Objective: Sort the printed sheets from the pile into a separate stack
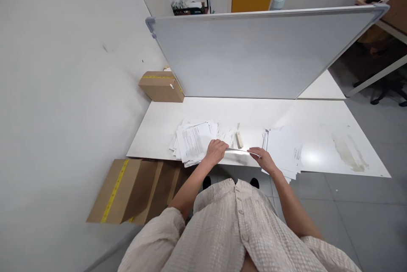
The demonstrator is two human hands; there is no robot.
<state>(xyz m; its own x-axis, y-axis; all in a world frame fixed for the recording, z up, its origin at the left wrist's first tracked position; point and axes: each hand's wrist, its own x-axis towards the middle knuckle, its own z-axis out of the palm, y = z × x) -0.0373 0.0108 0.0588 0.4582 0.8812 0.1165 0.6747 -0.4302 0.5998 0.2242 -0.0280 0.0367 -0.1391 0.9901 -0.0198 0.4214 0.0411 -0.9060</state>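
Both of my hands hold a white sheet of paper [238,150] stretched between them, seen nearly edge-on above the table's front edge. My left hand [217,150] is closed on its left end, beside a loose stack of printed papers [193,140]. At the other end my right hand [263,159] pinches the sheet, close to a second untidy pile of mostly blank-faced papers [282,147]. Just beyond the sheet lies a small beige oblong block [239,140]; its kind is unclear.
A large whiteboard [241,55] stands across the back of the white table [321,115]. One cardboard box [162,87] sits at the back left corner. More cardboard boxes [117,191] stand below the table on the left, along the wall [63,93].
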